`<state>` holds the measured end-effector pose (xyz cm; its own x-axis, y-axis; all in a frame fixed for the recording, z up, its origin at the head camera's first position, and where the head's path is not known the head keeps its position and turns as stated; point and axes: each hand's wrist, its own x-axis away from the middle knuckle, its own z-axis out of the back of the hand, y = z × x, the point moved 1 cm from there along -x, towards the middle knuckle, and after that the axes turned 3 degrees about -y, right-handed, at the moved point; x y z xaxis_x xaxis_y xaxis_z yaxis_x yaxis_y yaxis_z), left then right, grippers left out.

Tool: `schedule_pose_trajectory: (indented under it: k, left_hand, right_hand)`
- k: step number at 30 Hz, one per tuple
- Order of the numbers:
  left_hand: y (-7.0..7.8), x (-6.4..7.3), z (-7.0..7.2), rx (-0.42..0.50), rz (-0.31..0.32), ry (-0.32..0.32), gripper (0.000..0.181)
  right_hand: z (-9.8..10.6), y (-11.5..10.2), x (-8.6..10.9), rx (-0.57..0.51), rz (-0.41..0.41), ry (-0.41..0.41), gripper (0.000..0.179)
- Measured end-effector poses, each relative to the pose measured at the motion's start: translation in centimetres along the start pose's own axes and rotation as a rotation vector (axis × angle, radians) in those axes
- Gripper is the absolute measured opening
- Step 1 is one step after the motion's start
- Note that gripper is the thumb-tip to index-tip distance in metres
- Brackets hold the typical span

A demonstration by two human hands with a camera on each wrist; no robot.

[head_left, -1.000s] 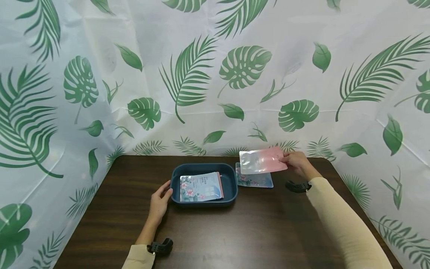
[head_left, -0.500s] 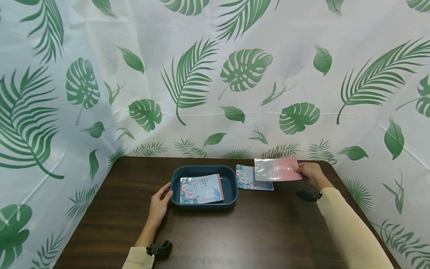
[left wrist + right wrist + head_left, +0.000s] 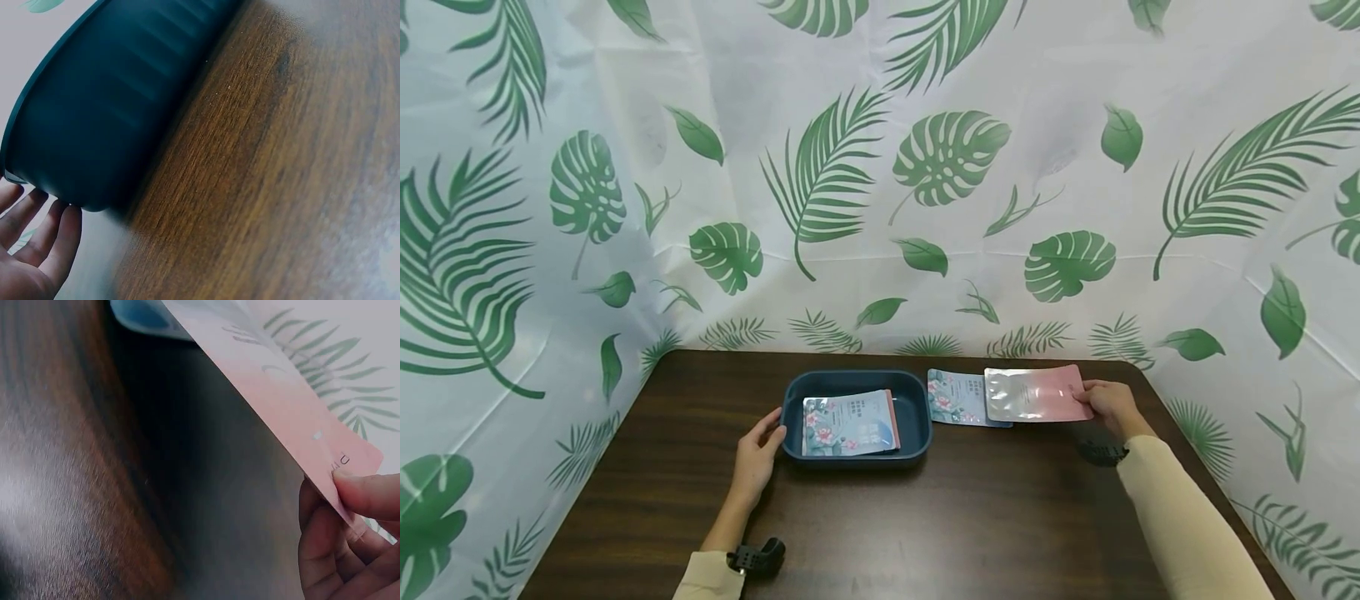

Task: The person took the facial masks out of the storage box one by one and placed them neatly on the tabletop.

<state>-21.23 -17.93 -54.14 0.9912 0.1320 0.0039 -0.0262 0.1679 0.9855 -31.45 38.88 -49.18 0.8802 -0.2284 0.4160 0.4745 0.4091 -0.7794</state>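
My right hand [image 3: 1111, 404] pinches the pink end of a silver-and-pink foil pouch [image 3: 1033, 394] between thumb and fingers. In the right wrist view the pouch [image 3: 281, 412] slants up and away from the thumb [image 3: 369, 495]. It overlaps the right part of a blue floral pouch [image 3: 953, 397] on the table. My left hand [image 3: 758, 454] touches the left end of a dark blue tray [image 3: 917, 446], its fingertips [image 3: 70, 219] against the outer corner in the left wrist view. Inside the tray lies another blue floral pouch [image 3: 850, 423], with a pink edge showing beneath it.
The brown wood-grain table [image 3: 880, 533] ends at the back against a white leaf-patterned curtain [image 3: 850, 208], which also stands at both sides. The tray's right end sits close beside the floral pouch on the table.
My right hand has carried the pink pouch rightward and down toward the table, uncovering more of the floral pouch below. My left hand and the tray have stayed in place.
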Motion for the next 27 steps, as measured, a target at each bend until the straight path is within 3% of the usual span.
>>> schedule_pose_trajectory:
  k: [2, 7, 8, 12, 17, 27]
  left_hand:
    - [0.7, 0.3, 0.0, -0.006, 0.006, -0.008, 0.043]
    - [0.2, 0.0, 0.0, -0.029, -0.002, -0.002, 0.042]
    - [-0.4, -0.3, 0.1, -0.027, -0.007, 0.001, 0.042]
    - [-0.3, -0.4, 0.1, -0.03, -0.021, 0.011, 0.042]
    - [-0.3, -0.3, 0.2, -0.03, 0.007, 0.011, 0.042]
    - [-0.4, -0.2, -0.1, -0.03, 0.025, 0.012, 0.041]
  right_hand:
    - [0.1, 0.5, -0.1, 0.008, 0.017, 0.002, 0.047]
    - [0.1, 1.6, -0.4, 0.059, 0.04, 0.042, 0.045]
    - [0.0, 1.7, -0.5, 0.069, 0.034, 0.06, 0.044]
    - [-0.1, 2.0, -0.5, 0.111, 0.005, 0.138, 0.043]
    - [-0.6, 2.2, -0.4, 0.137, 0.016, 0.234, 0.041]
    - [-0.8, 2.3, 0.6, 0.142, -0.023, 0.287, 0.045]
